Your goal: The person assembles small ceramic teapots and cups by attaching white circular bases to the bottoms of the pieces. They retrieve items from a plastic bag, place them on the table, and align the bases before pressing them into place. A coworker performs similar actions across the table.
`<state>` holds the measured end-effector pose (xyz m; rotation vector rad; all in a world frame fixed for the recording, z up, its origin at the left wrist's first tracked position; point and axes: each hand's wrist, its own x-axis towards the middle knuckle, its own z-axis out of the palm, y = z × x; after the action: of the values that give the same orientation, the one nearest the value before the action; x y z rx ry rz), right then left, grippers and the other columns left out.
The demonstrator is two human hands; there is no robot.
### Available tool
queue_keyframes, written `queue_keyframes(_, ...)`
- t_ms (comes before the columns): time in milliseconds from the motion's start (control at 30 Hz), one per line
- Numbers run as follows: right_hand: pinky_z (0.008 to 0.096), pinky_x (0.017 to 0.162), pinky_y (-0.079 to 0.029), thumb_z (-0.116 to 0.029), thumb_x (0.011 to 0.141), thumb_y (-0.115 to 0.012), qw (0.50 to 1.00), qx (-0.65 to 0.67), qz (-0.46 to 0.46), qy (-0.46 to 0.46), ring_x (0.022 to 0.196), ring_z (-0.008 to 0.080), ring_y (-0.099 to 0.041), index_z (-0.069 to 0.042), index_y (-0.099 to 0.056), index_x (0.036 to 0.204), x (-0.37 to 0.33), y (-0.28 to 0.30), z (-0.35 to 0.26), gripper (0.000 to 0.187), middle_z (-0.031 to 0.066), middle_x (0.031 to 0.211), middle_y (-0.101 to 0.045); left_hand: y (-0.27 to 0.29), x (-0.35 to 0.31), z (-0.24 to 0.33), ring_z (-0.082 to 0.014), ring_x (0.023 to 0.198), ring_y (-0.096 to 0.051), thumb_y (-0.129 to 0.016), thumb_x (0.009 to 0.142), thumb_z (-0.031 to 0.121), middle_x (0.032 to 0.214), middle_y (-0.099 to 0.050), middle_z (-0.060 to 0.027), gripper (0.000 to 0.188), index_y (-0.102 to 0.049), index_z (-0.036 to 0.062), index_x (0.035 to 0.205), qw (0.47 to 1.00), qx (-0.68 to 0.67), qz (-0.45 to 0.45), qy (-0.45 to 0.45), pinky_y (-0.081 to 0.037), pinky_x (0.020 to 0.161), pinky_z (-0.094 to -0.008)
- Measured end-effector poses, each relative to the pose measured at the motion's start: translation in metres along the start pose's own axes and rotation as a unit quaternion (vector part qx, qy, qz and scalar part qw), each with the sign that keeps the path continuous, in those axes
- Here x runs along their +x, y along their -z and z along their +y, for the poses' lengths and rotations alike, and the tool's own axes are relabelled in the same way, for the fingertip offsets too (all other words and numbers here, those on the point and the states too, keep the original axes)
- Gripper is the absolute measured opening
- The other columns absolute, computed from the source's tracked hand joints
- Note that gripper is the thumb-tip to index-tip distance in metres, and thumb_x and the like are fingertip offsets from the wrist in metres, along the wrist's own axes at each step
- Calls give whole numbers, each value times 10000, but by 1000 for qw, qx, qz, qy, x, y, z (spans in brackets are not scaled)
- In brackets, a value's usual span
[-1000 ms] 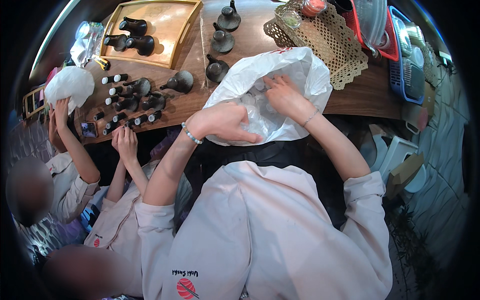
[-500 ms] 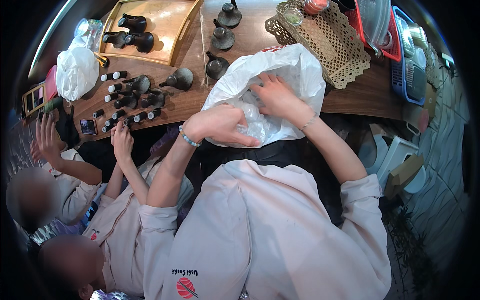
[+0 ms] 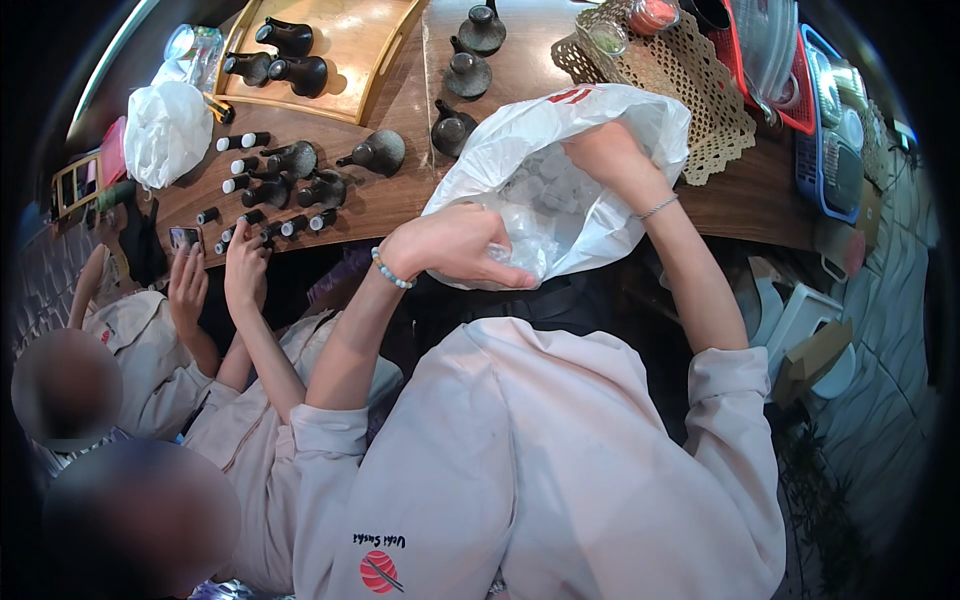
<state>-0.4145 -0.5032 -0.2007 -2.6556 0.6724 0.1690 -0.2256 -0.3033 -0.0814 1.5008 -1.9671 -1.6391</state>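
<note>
A white plastic bag [image 3: 480, 160] stands wide-mouthed at the table's front edge, before my body. Inside lie many small translucent pieces [image 3: 550, 185], too small to name. My left hand [image 3: 455, 245] is at the bag's near left side, closed with its thumb along the near edge, gripping crumpled clear plastic [image 3: 525, 255] there. My right hand [image 3: 612, 158] reaches into the far right part of the mouth, wrist bent over the pieces. Its fingertips are out of sight, so I cannot tell whether they hold anything.
Several dark narrow-necked bottles [image 3: 375, 153] and small white-capped ones [image 3: 237, 184] stand left. Beyond are a wooden tray [image 3: 360, 60] and a knotted white bag [image 3: 168, 135]. A woven mat [image 3: 715, 140], red basket [image 3: 795, 115] and blue basket [image 3: 808, 170] lie right. Two co-workers sit left.
My right hand has moved up and right inside the bag, its spread fingers now hidden; more of the small pieces show. My left hand keeps its hold. One co-worker's hand has moved right.
</note>
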Motion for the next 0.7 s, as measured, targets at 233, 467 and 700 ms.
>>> queue_keyframes(233,483,805,-597,-88,821,-685,996,-53,-63,19,951,374,-746,-63,-761,1030,-23,72,-31,224,226,1041,-750,-1,-6,-6,-379,521,-517,-755,905,565,530,-524,-201,655,-671,-22,626,1000,-25,12,9,-444,545,-419)
queue_keyframes(467,435,1014,-529,-203,745,-824,919,-96,-383,-17,1143,317,-702,-107,-750,1216,-22,68,-37,486,133,1148,-759,-4,-4,-10,-340,509,-517,-741,909,586,530,-531,-184,656,-703,-16,651,999,-45,15,21,-438,541,-415)
queue_keyframes(700,448,1050,-510,-194,858,-692,978,131,-154,52,1135,387,-690,-82,-760,1160,-39,54,-25,329,165,1146,-757,-5,-2,-9,-393,522,-538,-702,880,703,522,-506,-228,819,-597,-49,573,997,-69,18,32,-476,571,-452)
